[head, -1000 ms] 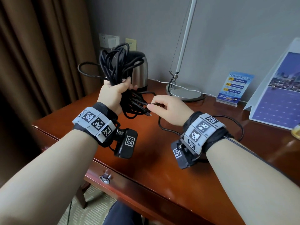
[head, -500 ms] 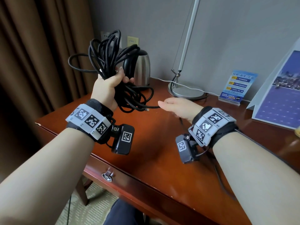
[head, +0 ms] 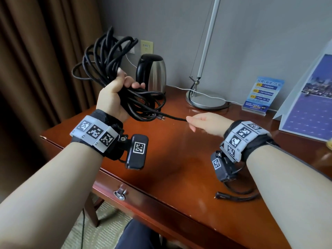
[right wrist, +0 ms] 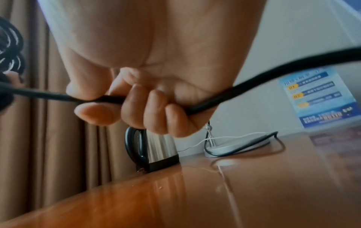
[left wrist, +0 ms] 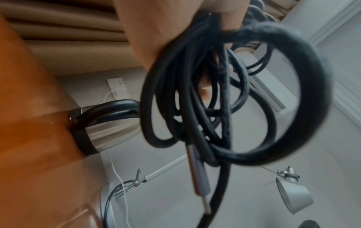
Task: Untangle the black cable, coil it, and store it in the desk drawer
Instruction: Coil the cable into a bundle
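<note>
While my left hand (head: 115,97) is gripping the black cable (head: 107,65) bundle above the bench (head: 179,159), fingers clamped round its middle so the loops are hanging free, my right hand (head: 206,123) is curling its fingers (right wrist: 156,108) round one strand, likely drawing it out to untangle. Behind my right wrist the cable's run is hidden, and the left wrist view is blurring the knots. The drawer (head: 143,198) is sitting closed.

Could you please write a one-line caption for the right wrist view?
Right hand grips a strand of the black cable above the wooden desk, kettle behind.
</note>
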A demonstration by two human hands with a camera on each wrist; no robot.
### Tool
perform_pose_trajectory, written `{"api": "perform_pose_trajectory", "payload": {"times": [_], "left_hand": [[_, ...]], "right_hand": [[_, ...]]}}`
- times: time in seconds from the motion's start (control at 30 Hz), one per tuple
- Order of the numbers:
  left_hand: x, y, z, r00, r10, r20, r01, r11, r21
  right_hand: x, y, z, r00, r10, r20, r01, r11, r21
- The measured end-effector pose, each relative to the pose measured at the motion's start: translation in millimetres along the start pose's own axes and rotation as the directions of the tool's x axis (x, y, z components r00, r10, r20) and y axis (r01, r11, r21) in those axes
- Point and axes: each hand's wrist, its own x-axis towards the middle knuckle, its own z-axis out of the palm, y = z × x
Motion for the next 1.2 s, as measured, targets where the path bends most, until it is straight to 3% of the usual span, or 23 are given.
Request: {"api": "perform_pose_trajectory", "payload": {"times": [0.27, 0.47, 0.53, 0.6, 0.67, 0.73, 0.8, 0.9, 0.97, 1.1, 1.2], "left_hand": [[-10.9, -7.4, 4.0, 0.965, -0.160, 0.209, 0.122, 0.976, 0.183], [-11.4, 6.8, -0.7, 0.937, -0.177, 0.302, 0.153, 0.983, 0.103], [-11.9, 10.5, -4.4, 0.930, -0.183, 0.319, 0.158, 0.982, 0.102], [-13.1, 12.3, -6.6, 0.925, -0.198, 0.325, 0.172, 0.979, 0.108], [-14.4, 12.9, -7.9, 0.926, -0.206, 0.315, 0.167, 0.975, 0.146], [-16.1, 12.8, -7.4, 0.936, -0.203, 0.289, 0.139, 0.964, 0.228], [-17.2, 10.6, -5.3, 0.941, -0.203, 0.269, 0.120, 0.948, 0.296], [-19.0, 6.6, 1.6, 0.941, -0.200, 0.273, 0.107, 0.940, 0.323], [-20.2, 4.4, 6.4, 0.931, -0.212, 0.297, 0.118, 0.945, 0.305], [-21.8, 2.7, 10.7, 0.877, -0.284, 0.388, 0.170, 0.938, 0.303], [-22.6, -0.2, 10.3, 0.883, -0.348, 0.314, 0.190, 0.879, 0.438]], "right_hand": [[10.1, -11.2, -12.5, 0.998, -0.058, 0.013, 0.059, 0.967, -0.248], [0.6, 1.7, -22.0, 0.998, 0.047, 0.040, -0.034, 0.957, -0.290], [-0.6, 6.7, -26.4, 0.999, 0.022, 0.035, -0.014, 0.975, -0.220], [-3.7, 7.4, -29.5, 0.995, -0.005, 0.097, 0.007, 1.000, -0.022], [-6.5, 6.3, -32.7, 0.985, -0.049, 0.164, 0.010, 0.973, 0.230], [-8.3, 4.1, -37.5, 0.990, -0.052, 0.131, 0.008, 0.949, 0.315], [-9.1, 0.9, -41.8, 0.996, -0.036, 0.084, 0.016, 0.974, 0.225], [-5.5, -11.2, -39.2, 0.983, 0.002, 0.181, 0.023, 0.990, -0.137], [1.7, -19.0, -29.5, 0.976, 0.032, 0.216, 0.029, 0.962, -0.271], [12.8, -27.1, -22.0, 0.998, -0.002, 0.064, 0.018, 0.967, -0.253], [17.0, -40.8, -29.3, 0.998, -0.046, -0.043, 0.034, 0.971, -0.236]]}}
